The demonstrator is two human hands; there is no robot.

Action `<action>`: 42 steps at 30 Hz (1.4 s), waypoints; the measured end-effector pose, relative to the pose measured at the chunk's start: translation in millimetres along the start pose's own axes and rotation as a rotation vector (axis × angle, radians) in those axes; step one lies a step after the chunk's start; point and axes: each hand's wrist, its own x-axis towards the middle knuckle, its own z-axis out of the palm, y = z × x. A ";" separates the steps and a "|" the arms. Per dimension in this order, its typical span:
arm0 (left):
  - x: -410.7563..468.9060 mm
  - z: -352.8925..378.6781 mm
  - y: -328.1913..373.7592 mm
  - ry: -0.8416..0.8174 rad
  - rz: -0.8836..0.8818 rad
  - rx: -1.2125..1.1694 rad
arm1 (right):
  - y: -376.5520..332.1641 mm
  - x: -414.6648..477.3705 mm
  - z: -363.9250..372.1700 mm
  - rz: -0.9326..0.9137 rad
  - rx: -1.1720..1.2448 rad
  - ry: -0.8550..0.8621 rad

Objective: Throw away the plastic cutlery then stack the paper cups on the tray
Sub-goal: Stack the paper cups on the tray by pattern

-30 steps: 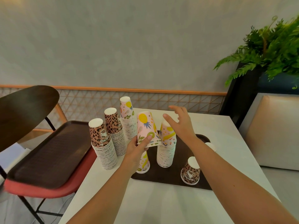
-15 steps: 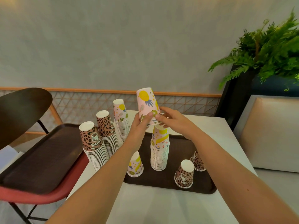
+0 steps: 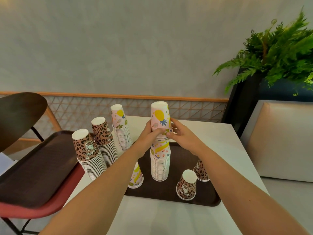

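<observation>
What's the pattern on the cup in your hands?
The cup is pink with a yellow pineapple and small fruits; head view shows it best.

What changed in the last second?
The left hand raised the pink pineapple cup from beside the stack on the tray to its top; the cup went from tilted to upright, mouth down. The right hand, open and apart a second ago, closed in and now grips it too. The three loose cups on the tray and the three stacks on the table stayed put.

No text can be read. The brown leopard-print paper cups (image 3: 85, 146) carry a small white emblem with a line of lettering, too blurred to make out.
</observation>
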 end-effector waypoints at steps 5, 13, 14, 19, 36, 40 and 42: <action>2.8 -3.3 -10.6 -0.008 -0.055 0.115 | -1.1 2.9 0.9 0.064 -0.003 0.027; -5.7 -10.6 1.1 0.268 0.139 0.048 | -16.6 11.4 -0.2 -0.138 -0.111 0.254; -6.6 -12.2 1.9 0.321 0.170 0.041 | -20.1 12.6 0.6 -0.190 -0.120 0.298; -15.5 -22.2 -0.7 0.495 0.254 0.022 | -45.2 15.9 13.3 -0.333 -0.130 0.353; -91.1 -135.2 -76.0 0.876 0.299 0.205 | -80.7 40.0 149.2 -0.402 -0.173 0.037; -102.1 -171.3 -100.5 0.951 0.265 0.289 | -85.9 52.1 187.3 -0.358 -0.235 -0.047; -103.1 -182.9 -109.5 0.954 0.211 0.308 | -86.3 56.2 201.5 -0.335 -0.268 -0.088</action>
